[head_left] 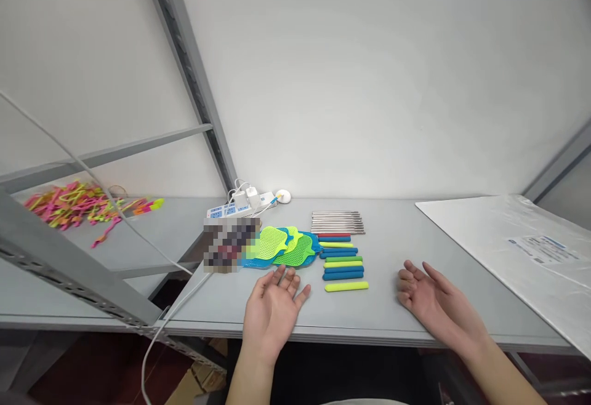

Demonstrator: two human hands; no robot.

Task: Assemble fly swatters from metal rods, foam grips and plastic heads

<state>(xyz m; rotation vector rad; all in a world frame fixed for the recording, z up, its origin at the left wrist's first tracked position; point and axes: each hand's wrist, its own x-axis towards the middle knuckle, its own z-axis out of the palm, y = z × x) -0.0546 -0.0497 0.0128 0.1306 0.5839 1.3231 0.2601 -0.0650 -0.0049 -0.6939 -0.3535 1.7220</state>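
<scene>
My left hand [273, 312] is palm up at the shelf's front edge, fingers loosely spread and holding nothing. Just beyond it lie overlapping perforated fly swatter heads [269, 243] in yellow-green, green and blue. Right of them is a column of coloured handle tubes [346, 286], blue, green, yellow and one red. Thin metal rods [338, 221] rest side by side behind the tubes. My right hand [429, 300], also palm up, is to the right of the tubes; its fingers are slightly curled and apart, with nothing in them.
A white power strip [228, 210] with plugs and cables stands at the back left, beside a blurred patch. A plastic-wrapped white panel [521, 245] lies on the right. Grey metal uprights [198, 72] frame the left, with a pile of pink and yellow items [69, 205] beyond.
</scene>
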